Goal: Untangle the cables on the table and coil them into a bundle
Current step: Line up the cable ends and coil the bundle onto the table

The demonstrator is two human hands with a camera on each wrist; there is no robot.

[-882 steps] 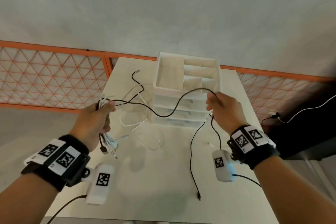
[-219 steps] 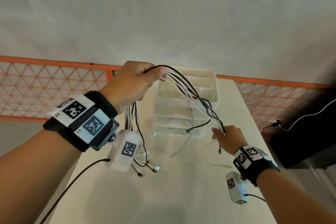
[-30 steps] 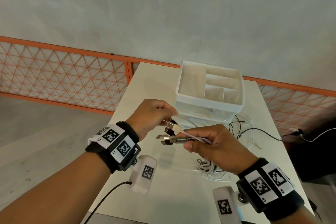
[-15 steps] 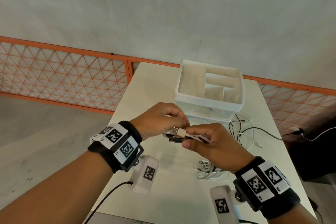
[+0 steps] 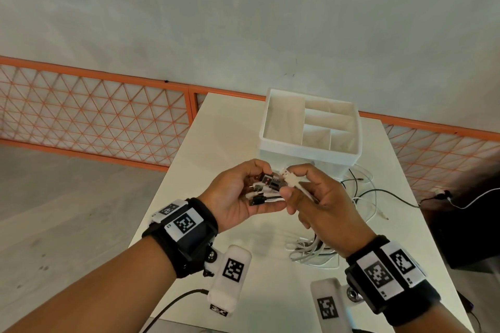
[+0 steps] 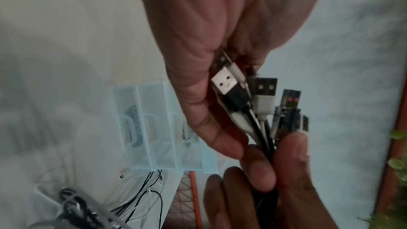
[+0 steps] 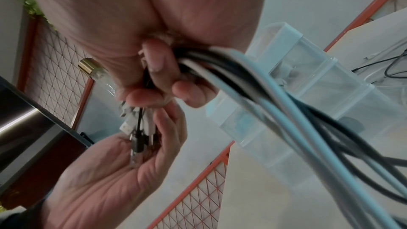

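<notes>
Several black and white USB cables are gathered into one bundle. Their plugs (image 5: 272,184) sit side by side between my two hands, above the white table (image 5: 216,143). My left hand (image 5: 251,184) cups the plug ends, its fingers curled over them; in the left wrist view the plugs (image 6: 253,97) lie against its palm (image 6: 209,58). My right hand (image 5: 295,192) grips the cables just behind the plugs. The bundle (image 7: 275,104) runs out of my right hand (image 7: 167,83) and hangs down to a loose heap (image 5: 308,250) on the table.
A white drawer unit (image 5: 308,130) with an open divided top stands just behind my hands. Loose black and white cable ends (image 5: 362,194) trail over the table to its right. An orange mesh fence (image 5: 94,113) runs behind the table.
My left hand has gone from pinching a single plug to cupping all the plug ends, palm turned up. Both hands have risen slightly toward the drawer unit.
</notes>
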